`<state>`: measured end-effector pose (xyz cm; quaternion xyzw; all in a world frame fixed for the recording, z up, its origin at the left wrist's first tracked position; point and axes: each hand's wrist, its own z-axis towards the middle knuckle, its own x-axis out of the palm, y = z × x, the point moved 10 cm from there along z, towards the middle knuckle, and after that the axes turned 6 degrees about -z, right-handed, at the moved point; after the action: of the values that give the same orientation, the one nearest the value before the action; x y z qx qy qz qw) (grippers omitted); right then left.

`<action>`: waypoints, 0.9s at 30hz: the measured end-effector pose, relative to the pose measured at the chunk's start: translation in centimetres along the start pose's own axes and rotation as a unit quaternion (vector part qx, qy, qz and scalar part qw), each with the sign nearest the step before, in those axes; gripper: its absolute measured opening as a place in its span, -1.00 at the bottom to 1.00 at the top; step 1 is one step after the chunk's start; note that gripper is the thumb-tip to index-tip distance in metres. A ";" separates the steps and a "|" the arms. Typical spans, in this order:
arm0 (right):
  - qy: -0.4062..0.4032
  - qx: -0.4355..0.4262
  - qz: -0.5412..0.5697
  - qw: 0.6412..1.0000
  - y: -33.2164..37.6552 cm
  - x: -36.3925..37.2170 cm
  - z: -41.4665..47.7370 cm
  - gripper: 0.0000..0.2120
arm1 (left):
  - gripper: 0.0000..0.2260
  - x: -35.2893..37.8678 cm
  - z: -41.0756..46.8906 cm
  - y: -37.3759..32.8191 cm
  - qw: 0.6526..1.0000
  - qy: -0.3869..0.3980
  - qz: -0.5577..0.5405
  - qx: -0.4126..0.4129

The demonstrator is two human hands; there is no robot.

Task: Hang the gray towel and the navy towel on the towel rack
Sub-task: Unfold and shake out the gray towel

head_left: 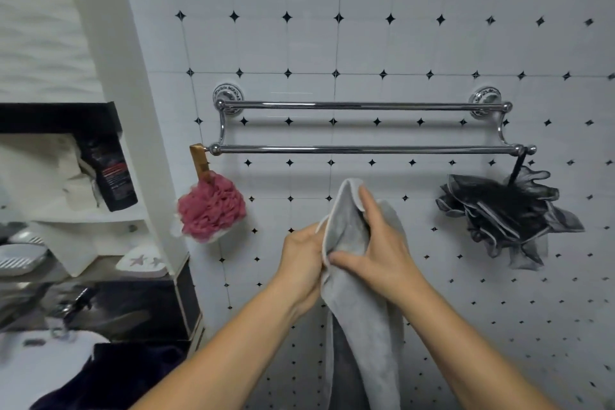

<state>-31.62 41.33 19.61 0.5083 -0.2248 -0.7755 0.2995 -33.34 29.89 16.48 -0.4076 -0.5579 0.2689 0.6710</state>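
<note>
A chrome towel rack (362,106) with two bare bars is fixed to the tiled wall. Below its lower bar I hold the gray towel (362,319) bunched and hanging down. My left hand (301,265) grips its left edge. My right hand (379,243) pinches the upper fold from the right, fingers spread over the cloth. The navy towel (119,373) lies crumpled at the lower left, on the white edge of a sink.
A pink bath pouf (211,210) hangs from the rack's left end and a black bath pouf (506,213) from its right end. A shelf niche at left holds a dark bottle (111,173), white cloths and soap dishes. A faucet (71,308) stands below it.
</note>
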 end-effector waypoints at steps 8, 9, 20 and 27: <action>-0.136 0.070 0.057 0.987 -1.7 -3.4 -1.0 0.14 | -0.71 0.3 -1.0 -1.1 0.996 0.020 0.041 0.076; -0.141 0.077 0.061 0.985 -1.7 -3.2 -1.2 0.13 | -0.72 0.7 -1.3 -0.9 0.995 0.038 0.044 0.079; -0.120 0.136 0.049 0.982 -3.2 -2.2 -2.0 -0.26 | -0.79 -2.7 -0.4 -3.6 0.982 -0.064 0.140 0.111; 0.137 0.055 -0.186 0.971 -5.2 0.8 -3.1 -0.71 | -0.75 -6.3 2.3 -8.5 0.972 -0.118 0.143 0.143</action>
<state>-30.20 44.37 14.46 0.6582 -0.1252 -0.7271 0.1499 -37.87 20.88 20.50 -0.3483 -0.5243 0.4856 0.6066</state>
